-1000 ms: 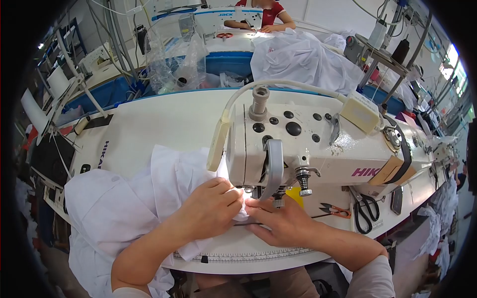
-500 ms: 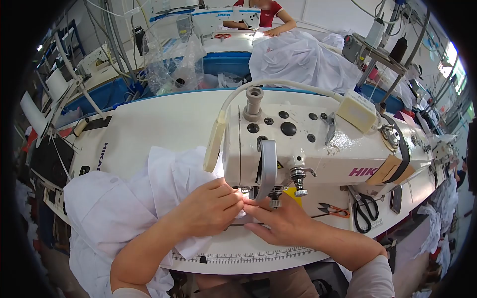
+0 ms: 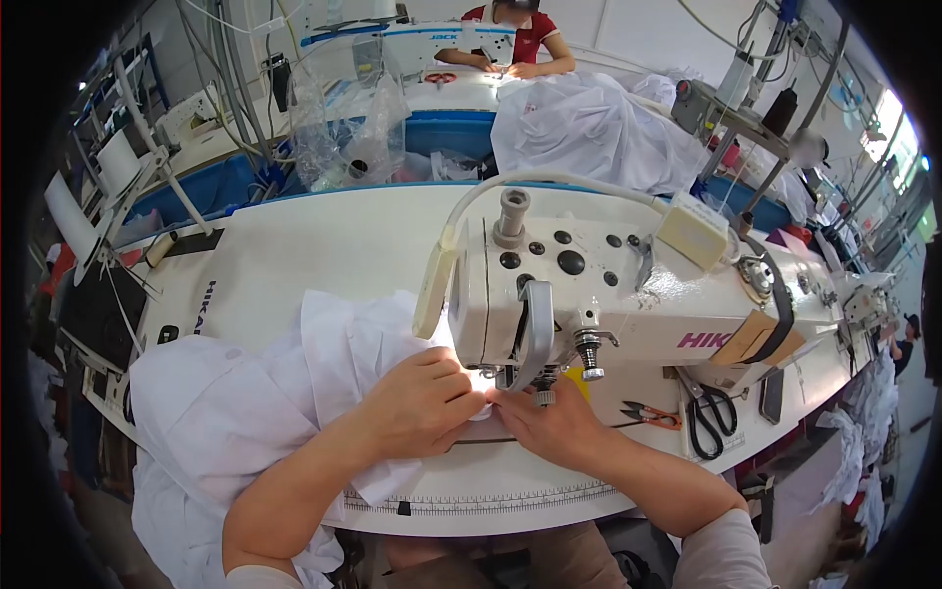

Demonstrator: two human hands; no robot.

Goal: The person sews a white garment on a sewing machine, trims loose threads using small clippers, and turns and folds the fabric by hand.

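Note:
A white cloth garment lies bunched on the left of the sewing machine's table and hangs over its front edge. My left hand is closed on the cloth, fingers bent, just left of the lit needle area. Close against it, my right hand pinches the cloth's edge under the head of the white sewing machine. The fingertips of both hands almost meet there. The needle and the seam are hidden behind the machine head and my fingers.
Right of my right hand lie orange-handled thread snips, black-handled scissors and a phone. A ruler strip runs along the front edge. Across the table, a person in red works at another sewing machine beside white cloth.
My right hand's thumb, spread out before, is now tucked in, and its fingers have drawn together. My left hand stays on the cloth. The view has shifted slightly.

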